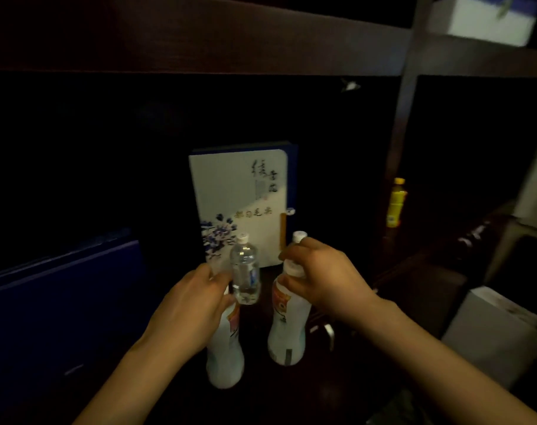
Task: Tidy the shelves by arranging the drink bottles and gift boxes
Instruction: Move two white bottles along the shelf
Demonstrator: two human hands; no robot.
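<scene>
The left hand (pixel 189 308) is wrapped around the top of a white drink bottle (pixel 224 360) that stands upright on the dark shelf (pixel 291 400); its fingers also touch a small clear water bottle (pixel 245 271), which is upright just beyond them, though whether the hand bears that bottle cannot be told. The right hand (pixel 325 277) is clenched over the cap and neck of a second white drink bottle (pixel 287 329), upright beside the first. A further white cap (pixel 299 236) shows just behind the right hand's fingers.

Behind the bottles, toward the back of the shelf, a white and blue gift box (pixel 239 204) with flower print stands upright. A dark blue box (pixel 61 302) lies at the left. Past the upright divider (pixel 399 124) a yellow bottle (pixel 396 202) stands in the next compartment. A white box (pixel 491 332) sits at the right edge.
</scene>
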